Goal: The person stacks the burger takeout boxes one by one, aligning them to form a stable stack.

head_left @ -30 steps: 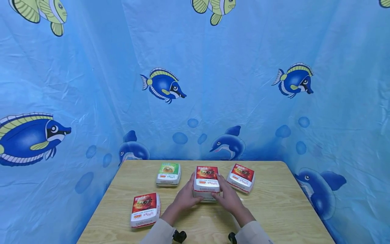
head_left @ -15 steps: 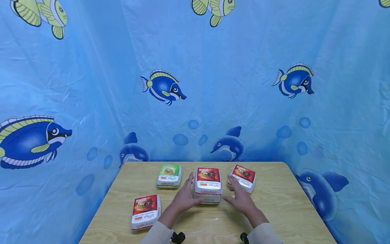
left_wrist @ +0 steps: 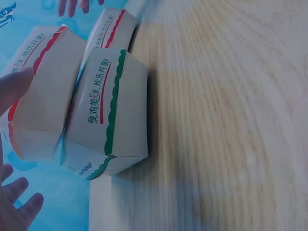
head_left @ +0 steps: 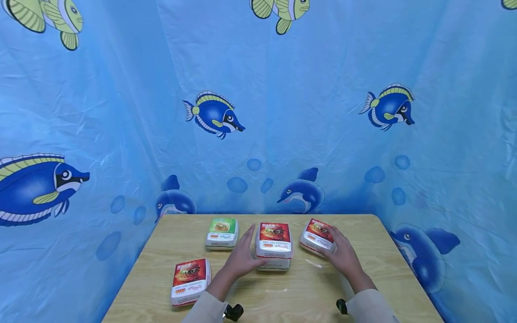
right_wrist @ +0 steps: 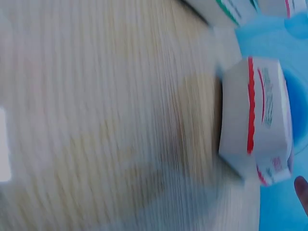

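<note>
Four burger boxes lie on the wooden table (head_left: 363, 287). My left hand (head_left: 246, 251) lies with straight fingers against the left side of the middle red-topped box (head_left: 274, 242). My right hand (head_left: 337, 246) rests on the near right side of the right red-topped box (head_left: 317, 233), fingers laid over it. A green-topped box (head_left: 221, 232) sits just left of my left hand. In the left wrist view the green-trimmed box (left_wrist: 113, 115) stands beside the red-trimmed box (left_wrist: 38, 96). The blurred right wrist view shows a red-trimmed box (right_wrist: 255, 120).
Another red-topped box (head_left: 189, 280) lies alone near the table's front left corner. A blue curtain (head_left: 282, 112) printed with fish and dolphins closes in the table at the back and both sides. Bare wood stretches along the front and right of the table.
My right hand has left the middle box and moved right onto the right red-topped box. The left hand stays against the middle box, which is set down.
</note>
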The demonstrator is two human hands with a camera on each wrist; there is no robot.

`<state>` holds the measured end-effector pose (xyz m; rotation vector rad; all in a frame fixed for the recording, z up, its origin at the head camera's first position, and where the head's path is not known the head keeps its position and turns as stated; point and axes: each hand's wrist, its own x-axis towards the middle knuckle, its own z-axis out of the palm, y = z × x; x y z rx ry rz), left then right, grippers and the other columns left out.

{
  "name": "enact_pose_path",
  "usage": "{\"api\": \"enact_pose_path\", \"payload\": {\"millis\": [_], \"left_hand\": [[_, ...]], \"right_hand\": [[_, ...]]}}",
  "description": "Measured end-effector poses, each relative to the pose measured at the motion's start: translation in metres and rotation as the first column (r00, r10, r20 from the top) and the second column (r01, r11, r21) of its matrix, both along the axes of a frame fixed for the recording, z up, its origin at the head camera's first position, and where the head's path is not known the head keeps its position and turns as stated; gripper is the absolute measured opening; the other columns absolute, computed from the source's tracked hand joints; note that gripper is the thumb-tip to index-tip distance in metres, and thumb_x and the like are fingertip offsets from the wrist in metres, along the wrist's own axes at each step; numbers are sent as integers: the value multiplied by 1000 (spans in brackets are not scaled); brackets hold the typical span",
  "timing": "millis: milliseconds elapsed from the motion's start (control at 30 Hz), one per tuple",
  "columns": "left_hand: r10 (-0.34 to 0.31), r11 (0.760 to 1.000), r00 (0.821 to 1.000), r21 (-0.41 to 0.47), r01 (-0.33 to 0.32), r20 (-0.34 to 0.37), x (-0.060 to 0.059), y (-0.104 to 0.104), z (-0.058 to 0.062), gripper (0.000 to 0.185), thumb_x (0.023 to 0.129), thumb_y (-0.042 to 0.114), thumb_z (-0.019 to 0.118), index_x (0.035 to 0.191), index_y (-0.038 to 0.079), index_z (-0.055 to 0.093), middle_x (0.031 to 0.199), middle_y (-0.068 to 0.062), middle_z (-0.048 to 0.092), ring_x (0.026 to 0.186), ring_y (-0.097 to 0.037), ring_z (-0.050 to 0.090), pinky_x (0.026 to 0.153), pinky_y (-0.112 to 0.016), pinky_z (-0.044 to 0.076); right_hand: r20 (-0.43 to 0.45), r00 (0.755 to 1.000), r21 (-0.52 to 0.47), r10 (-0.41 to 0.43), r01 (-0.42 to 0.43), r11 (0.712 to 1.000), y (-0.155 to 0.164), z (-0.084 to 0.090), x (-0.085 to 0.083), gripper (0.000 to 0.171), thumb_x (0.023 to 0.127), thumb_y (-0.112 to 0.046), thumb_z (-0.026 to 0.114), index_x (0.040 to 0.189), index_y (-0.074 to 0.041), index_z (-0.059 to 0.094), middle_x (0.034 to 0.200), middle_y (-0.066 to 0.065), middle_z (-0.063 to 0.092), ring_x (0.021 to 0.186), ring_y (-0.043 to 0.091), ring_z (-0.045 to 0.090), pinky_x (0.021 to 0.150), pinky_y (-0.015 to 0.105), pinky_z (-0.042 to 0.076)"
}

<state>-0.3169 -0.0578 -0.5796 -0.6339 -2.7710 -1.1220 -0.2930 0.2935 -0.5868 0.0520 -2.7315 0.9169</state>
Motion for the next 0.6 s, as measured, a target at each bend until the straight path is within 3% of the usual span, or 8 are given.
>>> {"api": "enact_pose_path", "payload": {"millis": [367, 600], "left_hand": [[-34, 999, 995, -29, 32, -94, -5, 7, 7, 112, 71, 67, 74, 157, 23, 16, 157, -4, 28, 139, -30, 32, 104, -55, 36], [-32, 999, 998, -14, 31, -62, -3, 9, 6, 111, 72, 61, 78, 157, 24, 18, 158, -1, 26, 140, -28, 30, 105, -55, 34]], "right_hand": [[202, 979, 48, 8, -18, 999, 22, -8, -26, 101, 74, -48, 81, 152, -9, 30, 154, 31, 12, 135, 56, 17, 97, 73, 28], [271, 962, 55, 0, -15, 998, 24, -18, -36, 108, 72, -52, 81, 153, -9, 25, 154, 32, 7, 135, 58, 14, 97, 73, 27]]}}
